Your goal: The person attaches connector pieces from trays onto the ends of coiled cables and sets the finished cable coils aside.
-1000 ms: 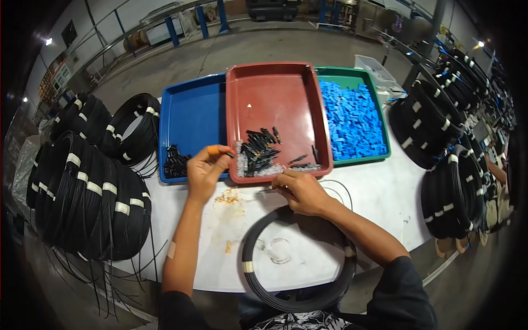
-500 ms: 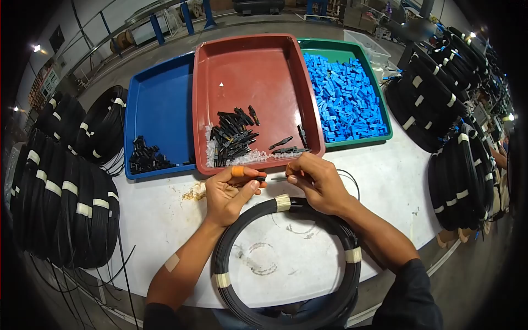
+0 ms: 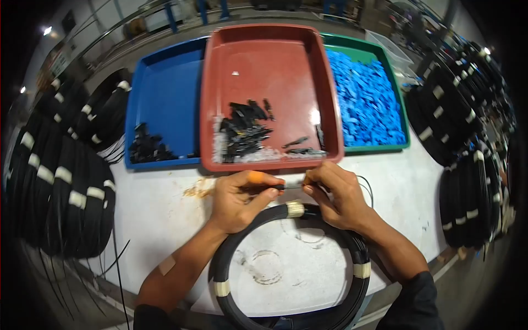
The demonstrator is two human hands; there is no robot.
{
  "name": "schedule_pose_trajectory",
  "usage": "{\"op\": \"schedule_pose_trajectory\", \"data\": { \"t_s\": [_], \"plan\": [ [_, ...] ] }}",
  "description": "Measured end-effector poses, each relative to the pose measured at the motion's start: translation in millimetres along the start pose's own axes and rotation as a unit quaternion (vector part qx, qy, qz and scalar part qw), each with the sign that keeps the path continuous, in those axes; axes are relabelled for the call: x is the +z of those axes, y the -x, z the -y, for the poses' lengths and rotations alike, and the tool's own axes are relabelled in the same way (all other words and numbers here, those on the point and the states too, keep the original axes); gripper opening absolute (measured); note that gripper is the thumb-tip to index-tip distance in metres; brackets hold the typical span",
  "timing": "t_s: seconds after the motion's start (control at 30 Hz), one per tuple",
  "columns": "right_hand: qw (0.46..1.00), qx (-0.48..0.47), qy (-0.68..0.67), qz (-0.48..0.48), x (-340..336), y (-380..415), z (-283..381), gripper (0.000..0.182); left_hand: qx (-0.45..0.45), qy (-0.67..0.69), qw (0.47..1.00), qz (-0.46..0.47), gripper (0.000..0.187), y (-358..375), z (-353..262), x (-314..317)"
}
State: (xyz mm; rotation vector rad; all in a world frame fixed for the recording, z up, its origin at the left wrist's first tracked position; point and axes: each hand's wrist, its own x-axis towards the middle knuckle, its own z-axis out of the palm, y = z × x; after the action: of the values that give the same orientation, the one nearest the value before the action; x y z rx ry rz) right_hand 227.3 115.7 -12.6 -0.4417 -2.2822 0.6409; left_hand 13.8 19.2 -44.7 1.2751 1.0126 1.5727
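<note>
My left hand (image 3: 235, 202), with an orange wrap on one finger, pinches a small black connector piece (image 3: 279, 187) between thumb and fingers. Opposite it, my right hand (image 3: 342, 197) is closed on the thin end of a black cable (image 3: 370, 190), which loops out behind that hand. A narrow grey stretch of the cable end (image 3: 295, 186) spans the gap between the fingertips and meets the black piece. Below both hands lies a black cable coil (image 3: 221, 261) bound with pale tape.
A red tray (image 3: 269, 163) holds black connectors (image 3: 245, 129) and small clear pieces. Beside it are a blue tray (image 3: 165, 82) with black parts and a green tray (image 3: 407, 144) full of blue clips (image 3: 368, 104). Cable coils (image 3: 60, 192) stand left, more coils (image 3: 467, 192) right.
My hands have come closer together, and the cable end now reaches the black piece where a gap showed before. The whole view has shifted slightly.
</note>
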Motion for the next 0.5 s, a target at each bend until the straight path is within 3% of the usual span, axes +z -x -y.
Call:
{"op": "schedule_pose_trajectory", "data": {
  "t_s": [0.07, 0.2, 0.23, 0.33, 0.4, 0.47, 0.5],
  "plan": [
    [1.0, 0.005, -0.011, 0.012, 3, -2, 1, 0.014, -0.026, -0.034, 0.999, -0.01, 0.017, 2, -4, -4],
    [0.998, 0.036, -0.018, 0.039, 3, -4, 9, 0.012, 0.048, -0.21, 0.974, -0.069, 0.014, 10, -30, -19],
    [0.994, 0.078, -0.032, 0.064, 2, -5, 11, 0.012, 0.124, -0.243, 0.959, -0.075, 0.015, 11, -37, -32],
    [0.986, 0.126, -0.046, 0.098, 2, -5, 6, 0.01, 0.164, -0.332, 0.922, -0.117, 0.016, 13, -64, -95],
    [0.976, 0.176, -0.064, 0.115, 3, -5, 5, 0.009, 0.157, -0.415, 0.875, -0.194, 0.015, 6, -86, -140],
    [0.965, 0.213, -0.07, 0.134, 6, -8, 6, 0.009, 0.068, -0.504, 0.826, -0.244, 0.016, -7, -106, -203],
    [0.966, 0.209, -0.068, 0.137, 4, -11, 7, 0.009, 0.069, -0.504, 0.824, -0.249, 0.016, -13, -107, -219]
  ]
}}
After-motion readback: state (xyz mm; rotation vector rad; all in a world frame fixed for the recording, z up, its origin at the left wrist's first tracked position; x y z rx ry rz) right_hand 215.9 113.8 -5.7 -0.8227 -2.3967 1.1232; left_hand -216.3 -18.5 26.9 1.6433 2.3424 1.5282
